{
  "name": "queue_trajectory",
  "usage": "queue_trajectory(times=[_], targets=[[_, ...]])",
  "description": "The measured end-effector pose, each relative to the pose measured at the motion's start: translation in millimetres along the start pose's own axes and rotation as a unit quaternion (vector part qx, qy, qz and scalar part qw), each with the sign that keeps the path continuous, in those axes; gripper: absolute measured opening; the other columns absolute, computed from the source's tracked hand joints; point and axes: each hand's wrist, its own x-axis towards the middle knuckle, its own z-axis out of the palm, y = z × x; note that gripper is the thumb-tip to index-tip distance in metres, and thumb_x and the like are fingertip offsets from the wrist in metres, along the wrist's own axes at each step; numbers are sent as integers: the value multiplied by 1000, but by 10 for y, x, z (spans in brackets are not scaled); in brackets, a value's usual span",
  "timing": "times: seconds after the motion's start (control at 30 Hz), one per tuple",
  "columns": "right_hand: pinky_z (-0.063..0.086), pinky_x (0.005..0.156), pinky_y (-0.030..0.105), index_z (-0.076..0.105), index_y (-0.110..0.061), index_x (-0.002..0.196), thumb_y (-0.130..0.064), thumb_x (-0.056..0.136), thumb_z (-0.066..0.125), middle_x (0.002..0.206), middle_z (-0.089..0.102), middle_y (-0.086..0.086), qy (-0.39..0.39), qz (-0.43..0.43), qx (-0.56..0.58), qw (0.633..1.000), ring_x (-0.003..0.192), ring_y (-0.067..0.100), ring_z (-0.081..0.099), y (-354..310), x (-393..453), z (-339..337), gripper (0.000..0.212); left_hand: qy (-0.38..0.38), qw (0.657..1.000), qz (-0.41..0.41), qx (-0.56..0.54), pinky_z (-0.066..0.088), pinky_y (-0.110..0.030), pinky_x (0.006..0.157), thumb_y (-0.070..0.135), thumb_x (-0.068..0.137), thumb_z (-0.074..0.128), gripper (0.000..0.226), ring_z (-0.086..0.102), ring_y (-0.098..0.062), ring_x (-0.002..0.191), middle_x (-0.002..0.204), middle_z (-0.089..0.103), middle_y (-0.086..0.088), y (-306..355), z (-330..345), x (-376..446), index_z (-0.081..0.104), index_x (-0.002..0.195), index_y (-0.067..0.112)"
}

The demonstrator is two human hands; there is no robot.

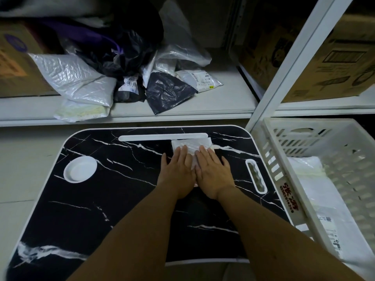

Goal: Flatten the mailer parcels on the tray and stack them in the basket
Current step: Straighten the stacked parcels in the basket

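- We count two hands, both flat, palms down, fingers extended and nearly together: left hand [177, 173], right hand [213, 173], side by side, touching along their inner edges.
- One white mailer [190, 146] lies under both palms; only its far end shows beyond the fingertips, just short of the white slot bar [163, 137].
- One tray [97, 201], black marble pattern, carries the mailer and the hands. One round white recess [80, 168] lies well left of the left hand; one oval slot [256, 176] lies just right of the right hand.
- One white slatted basket [288, 142] stands right of the right hand, touching the tray's edge. Inside we see white mailers [310, 179]; count unclear, at least two layers.
- Beyond the fingertips, one shelf [213, 104] holds a loose pile of parcels [129, 78], white, grey and black; we cannot count them exactly.
- Two cardboard boxes: one [14, 63] far left, one [332, 57] far right.
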Motion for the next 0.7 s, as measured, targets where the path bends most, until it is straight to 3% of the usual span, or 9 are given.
queue_trajectory(times=[0.13,0.23,0.3,0.4,0.53,0.7], targets=[[26,109,46,38,-29,141,-41,101,30,146,39,-6,61,10,-20,998,133,19,35,-69,130,-145,42,56,998,8,35,10,-55,116,37,101,23,52,17,-22,144,155,20,-6,-46,-80,74,19,148,15],[28,108,41,49,-26,128,-32,98,38,132,49,-2,83,-26,-71,994,126,20,39,-64,314,-282,32,85,992,31,89,13,-54,115,34,99,28,45,29,-27,136,143,36,-10,-41,-178,191,34,139,15],[23,115,41,44,-22,132,-28,97,40,143,41,1,63,-38,-47,996,139,20,27,-55,369,-247,36,58,995,10,75,8,-56,116,34,100,24,45,11,-33,144,153,20,-19,-46,-157,229,32,141,16],[12,120,46,27,-18,146,-29,101,31,162,9,2,-4,-18,26,999,149,16,0,-13,373,-168,46,-1,1000,-8,25,2,-58,115,41,101,15,52,-5,-31,147,159,-4,-16,-120,-103,270,16,148,20],[5,118,54,1,-28,155,-41,103,15,162,-9,-3,-36,-2,-19,999,149,15,-9,53,365,-152,55,-4,999,-22,33,0,-57,115,49,99,9,63,-8,-23,147,160,-9,-8,-187,-52,284,-1,152,16],[3,117,58,-4,-34,154,-45,102,15,162,-11,6,-53,37,-16,998,149,19,-11,-8,370,-151,56,-3,998,-41,47,-1,-58,115,53,98,7,66,-9,-21,147,159,-10,-8,-184,-32,278,-7,151,17]])
